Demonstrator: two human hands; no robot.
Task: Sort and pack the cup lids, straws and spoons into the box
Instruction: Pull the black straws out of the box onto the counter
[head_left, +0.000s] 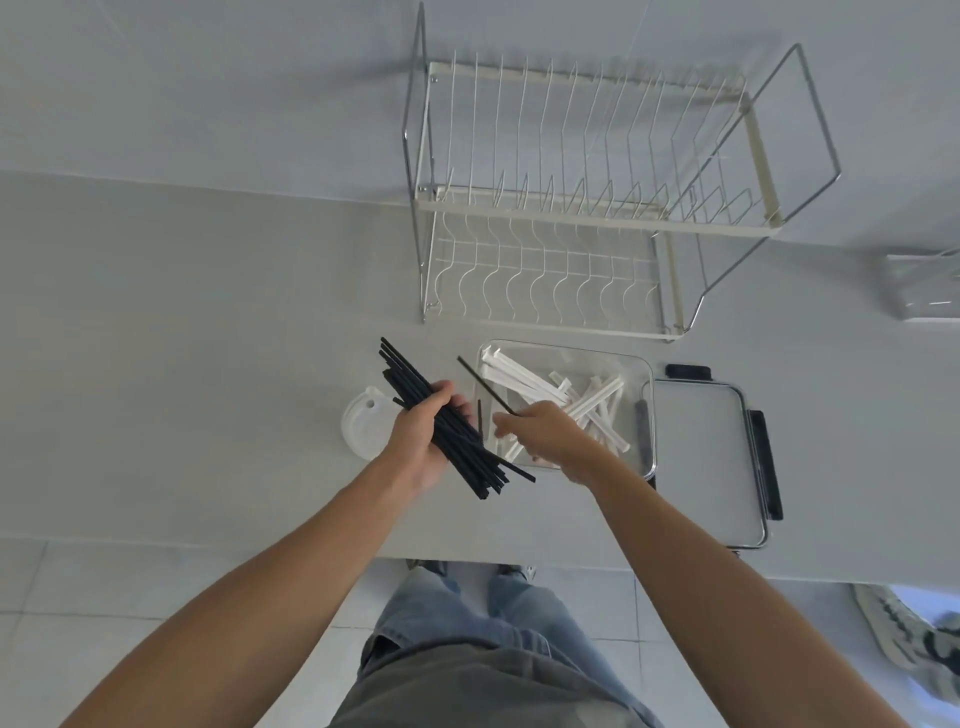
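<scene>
The left hand (415, 441) was closed around the middle of a bundle of black straws (447, 423), while the right hand (540, 434) pinched the lower end of a single black straw (485, 385) above the near edge of the clear box (644, 374). White wrapped spoons (566, 402) lay in the box beyond the right hand, and clear cup lids (363, 423) sat just left of the left hand. The straws looked light, stiff and slick, so a mid-length grip seemed likeliest to stop them fanning out.

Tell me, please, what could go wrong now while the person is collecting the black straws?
The left hand grips a splayed bundle of black straws, so some may slip out. The right hand, pinching a single straw, hovers over the clear box of white wrapped spoons and may disturb them.
</scene>
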